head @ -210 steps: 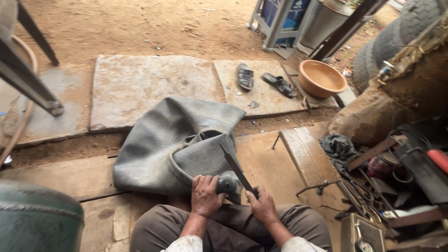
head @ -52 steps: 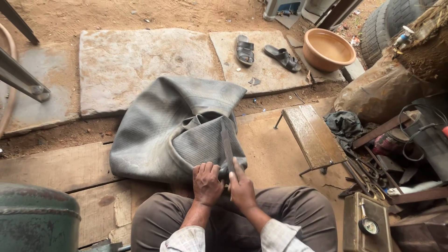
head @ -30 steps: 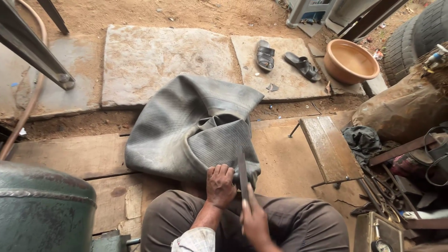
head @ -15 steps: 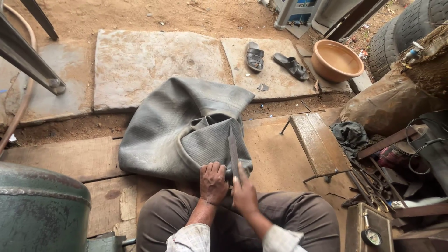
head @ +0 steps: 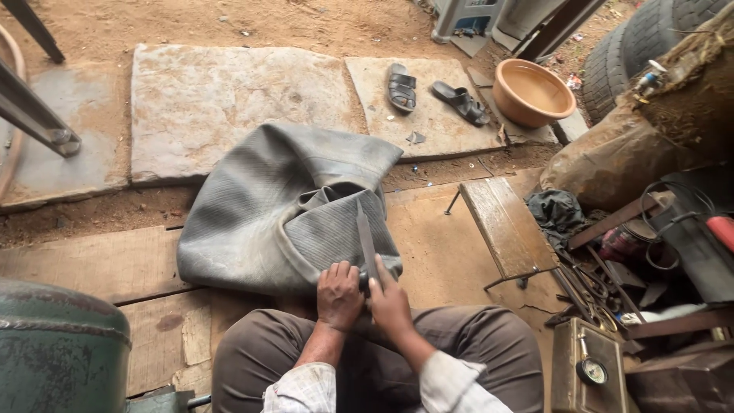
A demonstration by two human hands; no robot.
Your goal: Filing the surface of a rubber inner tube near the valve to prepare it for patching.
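**Down on the planks: both hands at the near edge of a big rubber inner tube**

Between my knees and the stone slabs (head: 229, 115), the grey inner tube (head: 260, 206) lies slumped on the wooden boards (head: 92, 264), folded over itself with its ribbed inner face turned up toward me. It touches the boards all along its underside and its far edge reaches out over the strip of dirt before the slabs.

My left hand (head: 339, 294) is curled down over the near fold of the tube, fingers closed, pinning the rubber. My right hand (head: 390, 302) sits just beside it, closed around the lower end of a long flat metal file (head: 366, 237), whose blade runs up and away from me across the ribbed patch. Whether the blade is pressed onto the rubber or just above it, I cannot tell from up here.

I judge this tube heavy for its look, thick-walled but floppy: it sags, creases and drapes, nothing stiff about it. The surface looks dull and dusty, so grippy rather than slick. It won't break, though the fold can slide or spring open if let go. Best hold, I reckon, is right where the left hand is, bunching a fold near the work spot.

Off to the right, a small wooden bench (head: 505, 226) stands near the tube but apart from it. Further out, a pair of sandals (head: 432, 92) and an orange bowl (head: 533, 92) sit on the slabs. At my left, a green metal tank (head: 61, 344).
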